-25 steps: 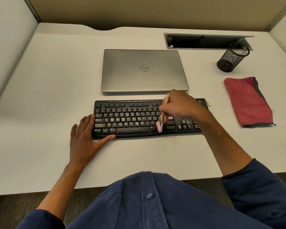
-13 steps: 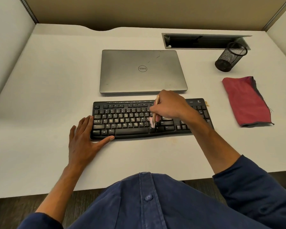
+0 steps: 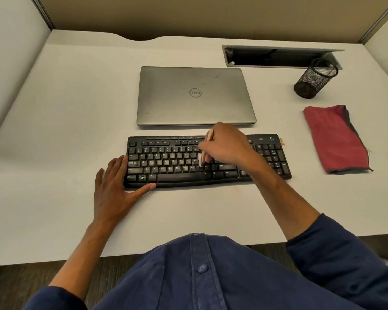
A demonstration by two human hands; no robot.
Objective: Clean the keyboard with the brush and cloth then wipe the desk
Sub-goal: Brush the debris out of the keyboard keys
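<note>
From above, my right hand [image 3: 227, 145] grips the brush [image 3: 205, 151], bristles down on the middle rows of the keyboard [image 3: 177, 163]. My left hand [image 3: 114, 186] lies flat and relaxed against the keyboard's left end, steadying it. Pale dust still shows on the letter keys, so I judge brushing half done. The cloth [image 3: 336, 138] waits right of the keyboard; the counter [image 3: 65, 130] is not yet wiped

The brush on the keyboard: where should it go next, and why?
Probably leftward along the letter rows. The right hand holds the brush mid-keyboard, pale dust shows on keys to its left, and the left hand steadies that end.
</note>
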